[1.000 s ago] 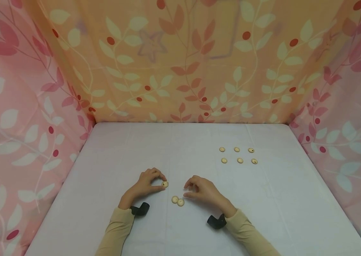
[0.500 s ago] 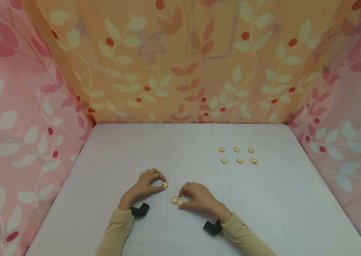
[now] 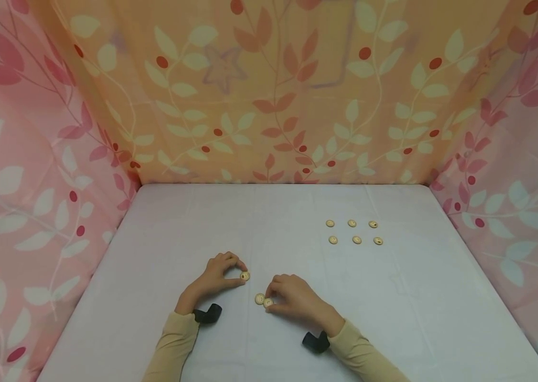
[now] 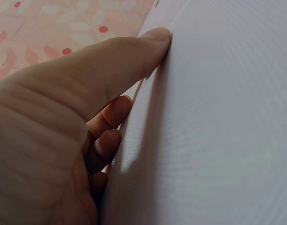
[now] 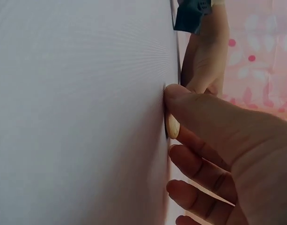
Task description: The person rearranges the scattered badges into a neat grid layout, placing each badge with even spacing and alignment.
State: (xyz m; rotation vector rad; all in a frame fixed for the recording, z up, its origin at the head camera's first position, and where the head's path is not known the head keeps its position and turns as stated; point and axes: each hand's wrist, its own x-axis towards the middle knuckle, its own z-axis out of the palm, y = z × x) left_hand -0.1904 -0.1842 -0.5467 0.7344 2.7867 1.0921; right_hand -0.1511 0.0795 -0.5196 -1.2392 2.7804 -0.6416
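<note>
In the head view the left hand [image 3: 216, 275] pinches a small round wooden piece [image 3: 245, 276] with a dark mark, between thumb and forefinger at the table surface. Lower and to the right, two more round pieces lie side by side. The right hand [image 3: 295, 298] has thumb and forefinger around the edges of the right one [image 3: 268, 303]; the left one [image 3: 259, 298] touches or nearly touches it. In the right wrist view, a pale disc [image 5: 172, 125] shows edge-on between thumb and fingers. The left wrist view shows the thumb against the cloth, its piece hidden.
Several similar round pieces lie in two rows at the right back, among them one in the front row [image 3: 333, 240] and one in the back row [image 3: 352, 223]. A white cloth covers the table [image 3: 192, 223]. Patterned curtains [image 3: 269, 95] stand behind and at both sides.
The right hand has moved left and slightly down, and its thumb and forefinger have closed around the right piece of the pair. The left hand has stayed in place with its piece.
</note>
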